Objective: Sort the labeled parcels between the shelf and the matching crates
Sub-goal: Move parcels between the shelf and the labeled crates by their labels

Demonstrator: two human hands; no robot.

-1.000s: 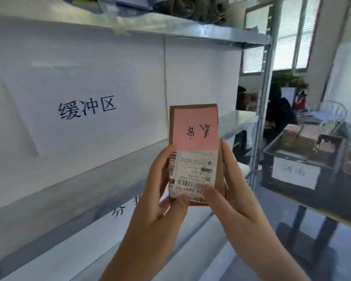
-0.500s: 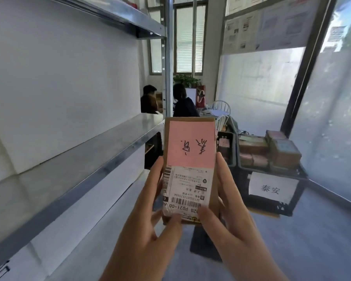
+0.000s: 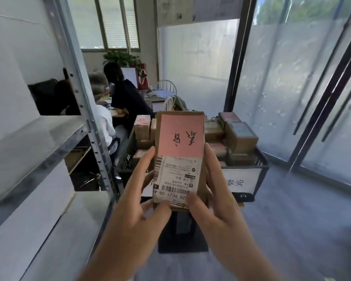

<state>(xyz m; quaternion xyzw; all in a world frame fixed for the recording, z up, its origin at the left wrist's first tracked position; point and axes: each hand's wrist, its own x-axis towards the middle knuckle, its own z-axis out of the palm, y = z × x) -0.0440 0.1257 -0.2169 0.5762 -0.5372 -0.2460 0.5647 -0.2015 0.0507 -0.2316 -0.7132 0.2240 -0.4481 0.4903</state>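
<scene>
I hold a small brown cardboard parcel (image 3: 180,142) upright in front of me with both hands. It carries a pink note with handwritten characters and a white shipping label with a barcode below. My left hand (image 3: 138,207) grips its left edge and bottom; my right hand (image 3: 215,199) grips its right edge and bottom. Directly behind the parcel stands a black crate (image 3: 261,165) with a white handwritten sign (image 3: 240,180), filled with several brown parcels (image 3: 241,136). A second black crate (image 3: 128,157) sits just left of it, partly hidden by the parcel.
The metal shelf (image 3: 34,147) with its perforated upright post (image 3: 83,102) runs along the left. Two seated persons (image 3: 122,100) work at a desk behind the crates. Frosted glass panels and a dark door frame (image 3: 328,98) fill the right side; grey floor lies below.
My view has swung right, away from the shelf and its signs, to face the crates. The parcel stays in both hands, and the crates are now closer behind it.
</scene>
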